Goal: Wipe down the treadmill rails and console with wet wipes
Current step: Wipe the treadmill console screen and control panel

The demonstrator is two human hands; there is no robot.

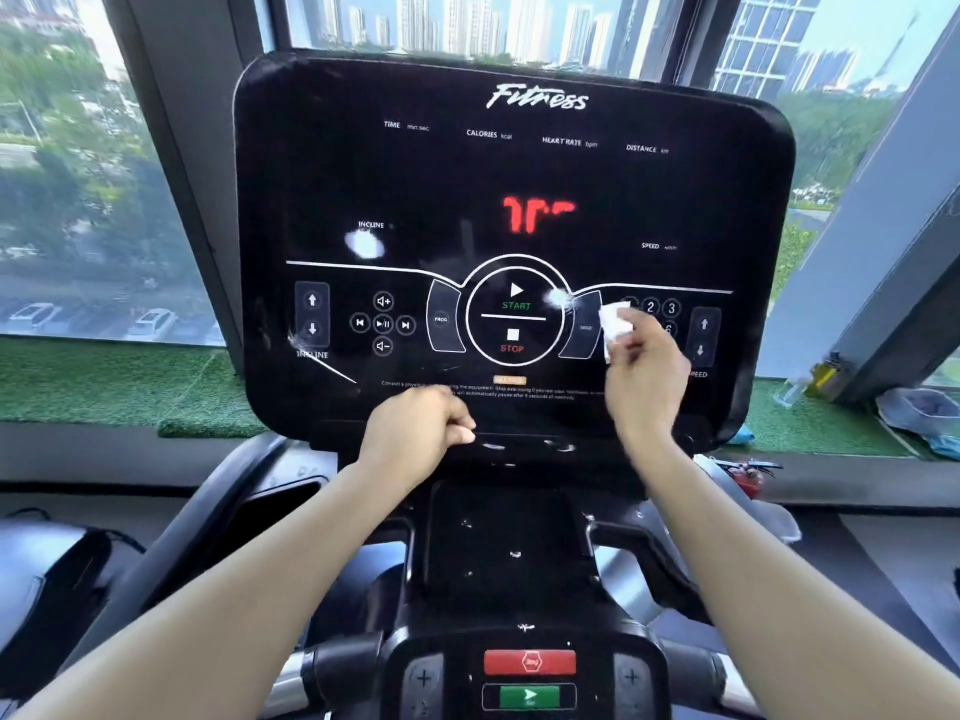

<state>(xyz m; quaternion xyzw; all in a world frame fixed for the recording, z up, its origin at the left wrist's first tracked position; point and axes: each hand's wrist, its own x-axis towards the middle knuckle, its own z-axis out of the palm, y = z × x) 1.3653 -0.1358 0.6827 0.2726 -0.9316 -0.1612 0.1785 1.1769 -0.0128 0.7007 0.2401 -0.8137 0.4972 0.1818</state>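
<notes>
The black treadmill console (467,189) fills the middle of the head view, with red digits lit and printed buttons along its lower half. My right hand (644,371) pinches a folded white wet wipe (615,324) and holds it against the console beside the number buttons, right of the START/STOP ring. My left hand (415,433) rests with curled fingers on the console's lower edge, holding nothing that I can see. Below both arms sits the lower control bar (530,672) with its red stop and green start buttons. The rails are mostly hidden by my forearms.
A windowsill covered in green artificial turf (119,381) runs behind the console. On its right part stand a small bottle (823,376) and a clear plastic bag (919,413). A red fire extinguisher (748,475) lies low at the right.
</notes>
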